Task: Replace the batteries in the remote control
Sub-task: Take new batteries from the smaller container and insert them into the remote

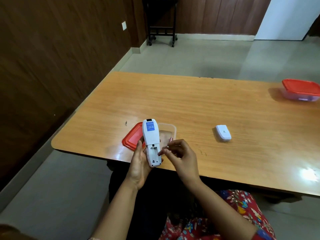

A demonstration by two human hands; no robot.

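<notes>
Remote control [150, 142]: white plastic, oblong, back up, battery bay uncovered, above the near desk [190, 104] edge.
Left hand [140, 163]: wrapped around the remote's lower end.
Right hand [178, 155]: fingers pinching a small battery [165, 149] beside the bay.
Clear tub [170, 131]: lidless, red lid [132, 138] alongside.
Battery cover [223, 135]: white, rounded, alone on glossy wood.

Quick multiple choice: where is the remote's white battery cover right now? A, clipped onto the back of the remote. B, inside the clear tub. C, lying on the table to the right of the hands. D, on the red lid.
C: the battery cover lies alone on the table, while the remote in the left hand shows an open compartment.
</notes>
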